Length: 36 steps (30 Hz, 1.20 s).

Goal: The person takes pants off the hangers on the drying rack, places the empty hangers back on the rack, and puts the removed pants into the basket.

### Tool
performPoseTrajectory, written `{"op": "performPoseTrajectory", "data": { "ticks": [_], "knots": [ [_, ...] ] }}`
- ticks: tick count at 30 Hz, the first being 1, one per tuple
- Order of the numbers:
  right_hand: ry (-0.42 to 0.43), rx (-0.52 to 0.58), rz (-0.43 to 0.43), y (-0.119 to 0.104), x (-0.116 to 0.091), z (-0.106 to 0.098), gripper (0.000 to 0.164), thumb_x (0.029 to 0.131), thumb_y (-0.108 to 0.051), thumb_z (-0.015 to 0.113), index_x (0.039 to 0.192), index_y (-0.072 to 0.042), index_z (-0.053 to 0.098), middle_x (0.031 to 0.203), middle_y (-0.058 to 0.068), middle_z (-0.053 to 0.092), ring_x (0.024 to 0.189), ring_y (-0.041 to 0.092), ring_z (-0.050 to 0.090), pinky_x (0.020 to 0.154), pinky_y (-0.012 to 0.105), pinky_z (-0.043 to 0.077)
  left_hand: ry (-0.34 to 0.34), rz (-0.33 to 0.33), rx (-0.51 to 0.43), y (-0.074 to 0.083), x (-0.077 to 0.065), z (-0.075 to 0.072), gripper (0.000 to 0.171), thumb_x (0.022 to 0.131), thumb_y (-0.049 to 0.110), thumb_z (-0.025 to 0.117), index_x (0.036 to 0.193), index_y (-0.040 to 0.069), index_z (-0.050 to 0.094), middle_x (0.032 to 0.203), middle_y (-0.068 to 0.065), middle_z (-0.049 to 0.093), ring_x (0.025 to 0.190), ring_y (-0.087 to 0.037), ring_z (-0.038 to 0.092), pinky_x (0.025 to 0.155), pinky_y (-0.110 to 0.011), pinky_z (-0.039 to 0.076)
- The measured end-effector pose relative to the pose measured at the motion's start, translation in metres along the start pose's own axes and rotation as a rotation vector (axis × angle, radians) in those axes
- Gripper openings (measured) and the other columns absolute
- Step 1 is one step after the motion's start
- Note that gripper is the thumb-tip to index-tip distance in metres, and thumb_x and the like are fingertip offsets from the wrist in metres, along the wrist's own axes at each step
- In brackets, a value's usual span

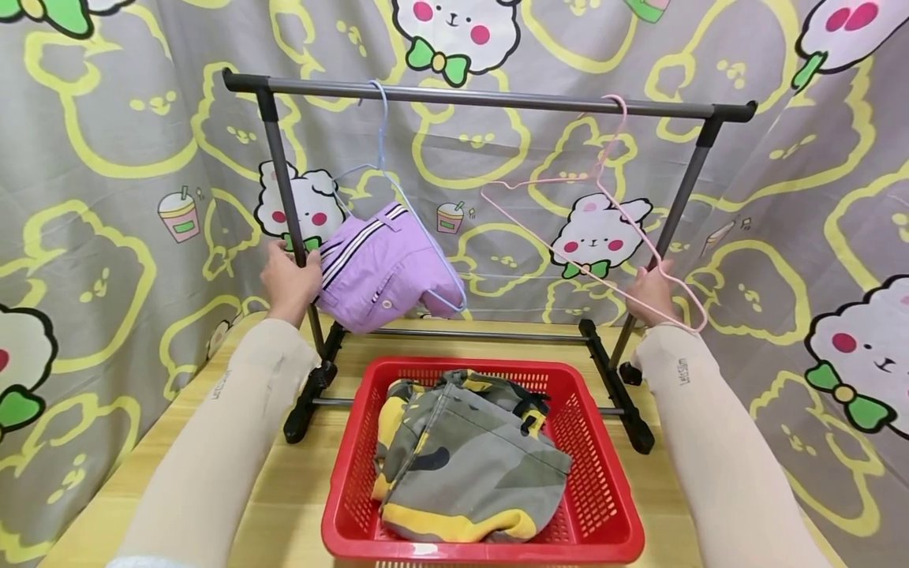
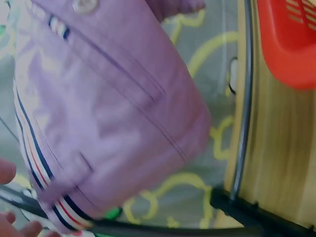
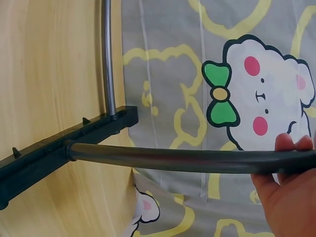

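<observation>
Hands (image 1: 293,280) (image 1: 649,293) grip the rack posts (image 1: 281,173), purple shorts (image 1: 387,276) beside the left, pink hanger (image 1: 601,182) crossing before the right.

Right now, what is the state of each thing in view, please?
Garment rack, upright
Left grip, holding the left post
Right grip, holding the right post
Blue hanger, hooked on the rack
Pink hanger, also hooked, bare
Purple garment, hung on the blue hanger
Red basket, upright, top open
Camouflage garment, lying in the basket
</observation>
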State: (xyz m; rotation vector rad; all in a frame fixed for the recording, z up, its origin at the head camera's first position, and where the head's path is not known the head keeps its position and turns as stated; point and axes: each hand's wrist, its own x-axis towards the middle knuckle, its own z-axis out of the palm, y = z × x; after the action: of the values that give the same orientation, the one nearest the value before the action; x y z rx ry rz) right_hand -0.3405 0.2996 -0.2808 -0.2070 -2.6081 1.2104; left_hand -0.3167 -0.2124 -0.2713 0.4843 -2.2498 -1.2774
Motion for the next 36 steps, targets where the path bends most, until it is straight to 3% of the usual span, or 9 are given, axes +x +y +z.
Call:
{"op": "performPoseTrajectory", "data": {
  "ticks": [7,10,13,17,19,22,26,30,36],
  "knots": [
    [0.012,-0.002,-0.061,0.006,0.003,0.0,0.044,0.105,-0.021,0.013,0.136,0.009,0.005,0.118,0.039,0.042,0.1,0.045,0.047,0.081,0.048,0.042,0.178,0.105,-0.162,0.031,-0.016,0.003,0.044,0.089,0.018,0.06,0.125,0.004,0.039,0.112,-0.01,0.043,0.108,-0.027,0.043,0.095,-0.037,0.035],
    [0.001,-0.01,-0.072,0.008,0.005,-0.002,0.046,0.104,-0.022,0.013,0.137,0.009,0.003,0.115,0.037,0.041,0.099,0.046,0.046,0.081,0.05,0.041,0.183,0.164,-0.224,0.047,-0.026,0.004,0.039,0.091,0.019,0.06,0.122,0.005,0.042,0.11,-0.007,0.047,0.103,-0.024,0.047,0.092,-0.033,0.037],
    [-0.017,-0.011,-0.058,0.009,0.007,-0.003,0.047,0.104,-0.024,0.013,0.138,0.007,0.003,0.116,0.037,0.041,0.101,0.046,0.045,0.083,0.05,0.041,0.131,0.189,-0.295,0.063,-0.036,0.005,0.038,0.094,0.023,0.059,0.123,0.005,0.043,0.116,-0.008,0.05,0.104,-0.021,0.052,0.091,-0.028,0.041],
    [-0.041,-0.007,-0.021,0.01,0.007,-0.003,0.049,0.104,-0.027,0.012,0.14,0.006,0.001,0.12,0.037,0.04,0.103,0.044,0.045,0.084,0.049,0.04,-0.002,0.148,-0.372,0.079,-0.048,0.008,0.044,0.097,0.03,0.058,0.13,0.007,0.041,0.125,-0.008,0.051,0.11,-0.018,0.056,0.092,-0.027,0.044],
    [-0.051,0.002,-0.005,0.01,0.007,-0.002,0.051,0.104,-0.026,0.012,0.142,0.005,-0.003,0.123,0.038,0.038,0.106,0.044,0.044,0.089,0.052,0.04,-0.104,0.104,-0.484,0.086,-0.053,0.009,0.047,0.099,0.03,0.055,0.135,0.006,0.038,0.129,-0.01,0.051,0.114,-0.022,0.056,0.094,-0.03,0.045],
    [-0.057,0.023,0.005,0.009,0.006,-0.002,0.054,0.105,-0.025,0.013,0.143,0.005,-0.008,0.129,0.04,0.036,0.115,0.047,0.041,0.099,0.056,0.035,-0.332,-0.027,-0.803,0.095,-0.059,0.008,0.053,0.103,0.033,0.047,0.145,0.005,0.029,0.14,-0.014,0.045,0.125,-0.027,0.049,0.1,-0.034,0.043],
    [-0.053,0.034,0.008,0.008,0.005,-0.001,0.057,0.105,-0.025,0.014,0.144,0.005,-0.014,0.134,0.042,0.033,0.122,0.05,0.038,0.103,0.059,0.03,-0.595,-0.307,-1.19,0.103,-0.069,0.007,0.063,0.104,0.044,0.037,0.152,0.008,0.019,0.151,-0.015,0.033,0.134,-0.03,0.04,0.106,-0.039,0.037],
    [-0.031,0.025,0.005,0.008,0.006,0.001,0.057,0.105,-0.025,0.016,0.146,0.004,-0.013,0.135,0.042,0.034,0.122,0.052,0.039,0.102,0.059,0.032,-0.724,-0.432,-1.287,0.109,-0.08,0.008,0.069,0.102,0.052,0.034,0.152,0.007,0.02,0.151,-0.016,0.032,0.135,-0.032,0.037,0.108,-0.043,0.034],
    [-0.012,0.013,0.007,0.012,0.009,0.001,0.057,0.105,-0.026,0.017,0.147,0.003,-0.01,0.136,0.04,0.034,0.123,0.05,0.038,0.103,0.058,0.031,-0.896,-0.458,-1.247,0.115,-0.096,0.015,0.076,0.1,0.059,0.03,0.154,0.009,0.015,0.156,-0.017,0.023,0.141,-0.036,0.025,0.11,-0.05,0.028]
  ]
}}
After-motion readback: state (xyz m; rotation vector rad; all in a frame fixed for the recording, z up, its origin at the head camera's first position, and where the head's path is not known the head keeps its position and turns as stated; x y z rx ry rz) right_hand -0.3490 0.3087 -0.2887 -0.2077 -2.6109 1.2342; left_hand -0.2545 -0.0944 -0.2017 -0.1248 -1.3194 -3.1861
